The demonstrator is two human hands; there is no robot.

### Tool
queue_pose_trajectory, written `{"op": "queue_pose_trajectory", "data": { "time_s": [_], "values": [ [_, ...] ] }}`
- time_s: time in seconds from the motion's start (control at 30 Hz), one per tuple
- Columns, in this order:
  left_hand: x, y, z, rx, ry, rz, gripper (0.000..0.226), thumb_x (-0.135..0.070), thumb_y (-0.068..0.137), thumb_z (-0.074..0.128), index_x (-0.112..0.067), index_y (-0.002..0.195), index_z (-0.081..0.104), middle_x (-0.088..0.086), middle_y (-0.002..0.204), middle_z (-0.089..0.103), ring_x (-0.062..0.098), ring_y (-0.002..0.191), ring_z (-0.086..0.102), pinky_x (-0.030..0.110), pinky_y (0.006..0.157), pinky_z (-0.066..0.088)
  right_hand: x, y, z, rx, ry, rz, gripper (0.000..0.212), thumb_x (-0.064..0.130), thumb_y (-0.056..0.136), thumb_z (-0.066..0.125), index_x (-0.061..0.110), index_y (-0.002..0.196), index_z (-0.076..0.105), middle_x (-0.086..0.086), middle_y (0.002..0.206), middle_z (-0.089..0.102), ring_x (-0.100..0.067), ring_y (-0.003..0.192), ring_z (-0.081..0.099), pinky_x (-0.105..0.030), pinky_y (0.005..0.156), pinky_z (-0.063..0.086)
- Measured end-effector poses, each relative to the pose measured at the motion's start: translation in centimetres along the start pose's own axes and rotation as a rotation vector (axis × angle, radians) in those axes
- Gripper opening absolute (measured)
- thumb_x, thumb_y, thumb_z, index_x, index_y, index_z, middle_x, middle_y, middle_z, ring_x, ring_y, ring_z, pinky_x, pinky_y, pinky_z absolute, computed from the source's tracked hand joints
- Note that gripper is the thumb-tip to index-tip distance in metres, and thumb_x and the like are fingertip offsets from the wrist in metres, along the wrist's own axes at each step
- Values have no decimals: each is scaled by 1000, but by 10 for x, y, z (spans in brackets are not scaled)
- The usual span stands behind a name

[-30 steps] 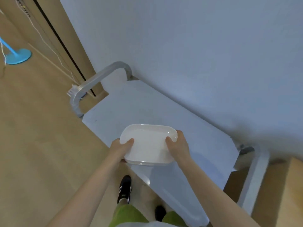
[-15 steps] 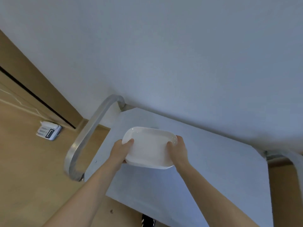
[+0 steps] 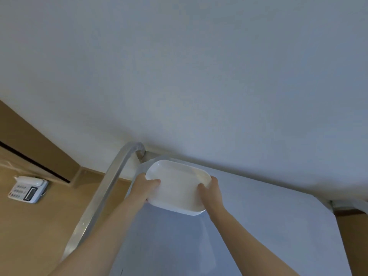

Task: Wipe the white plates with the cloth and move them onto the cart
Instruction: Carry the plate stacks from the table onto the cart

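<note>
1. Both hands are on the plate: the left hand grips its left end, thumb curled over the rim onto the inner face, the other fingers hidden underneath.
2. Right hand mirrors it on the right end, thumb hooked over the rim, fingers wrapped below out of sight.
3. That plate is white, oblong with rounded corners, and tilted, its far edge higher than its near edge.
4. It sits over the far left corner of the cart; whether its underside touches the top I cannot tell.
5. Cart top is a flat, pale blue-grey sheet running from the plate toward the camera and off to the right, with a shadow under the plate's near edge.
6. Along the cart's left side runs the handle, a curved silver metal bar that bends at its far end just beside the plate.
7. Right behind the cart stands the wall, plain and pale, filling the upper part of the view.
8. Left of the cart is the floor, tan wood.
9. On that floor near the wall lies a phone, a white desk set with a keypad and a dark display, well apart from the cart.
</note>
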State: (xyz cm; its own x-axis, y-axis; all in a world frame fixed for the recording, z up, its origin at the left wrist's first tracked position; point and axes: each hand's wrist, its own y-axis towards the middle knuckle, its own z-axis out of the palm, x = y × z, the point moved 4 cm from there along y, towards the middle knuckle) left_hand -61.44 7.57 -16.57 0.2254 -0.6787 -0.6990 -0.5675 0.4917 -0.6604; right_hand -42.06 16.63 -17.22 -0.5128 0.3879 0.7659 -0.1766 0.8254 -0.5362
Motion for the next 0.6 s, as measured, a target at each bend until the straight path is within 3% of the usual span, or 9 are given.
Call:
{"op": "queue_pose_trajectory", "data": {
  "time_s": [0.2, 0.33, 0.47, 0.6],
  "values": [
    [-3, 25, -7, -7, -18, -41, 22, -9, 88, 59, -17, 106, 49, 1, 87, 54, 28, 90, 54, 34, 66, 50, 14, 18, 13, 4, -16, -5, 46, 13, 89, 45, 18, 134, 36, -5, 118, 56, -25, 100, 53, -36, 84, 45],
    [-6, 39, -9, -29, 17, -25, 24, -7, 86, 58, -14, 108, 49, 5, 91, 56, 28, 89, 53, 35, 72, 48, 20, 28, 17, 20, -71, -15, 48, 14, 90, 46, 16, 136, 34, -8, 122, 55, -27, 104, 52, -34, 83, 43],
    [-9, 46, -7, -36, 18, 5, 24, -4, 86, 59, -13, 106, 50, 0, 80, 53, 20, 76, 51, 32, 71, 44, 19, 34, 19, 4, -85, -2, 46, 15, 90, 47, 13, 135, 35, -11, 123, 54, -29, 104, 53, -36, 83, 44],
    [-8, 49, -7, -35, 31, 30, 29, -3, 86, 59, -10, 114, 52, 4, 87, 56, 26, 86, 53, 34, 75, 45, 16, 34, 21, -28, -60, 6, 50, 14, 90, 47, 15, 138, 33, -11, 126, 52, -31, 110, 52, -36, 87, 44]
  ]
}}
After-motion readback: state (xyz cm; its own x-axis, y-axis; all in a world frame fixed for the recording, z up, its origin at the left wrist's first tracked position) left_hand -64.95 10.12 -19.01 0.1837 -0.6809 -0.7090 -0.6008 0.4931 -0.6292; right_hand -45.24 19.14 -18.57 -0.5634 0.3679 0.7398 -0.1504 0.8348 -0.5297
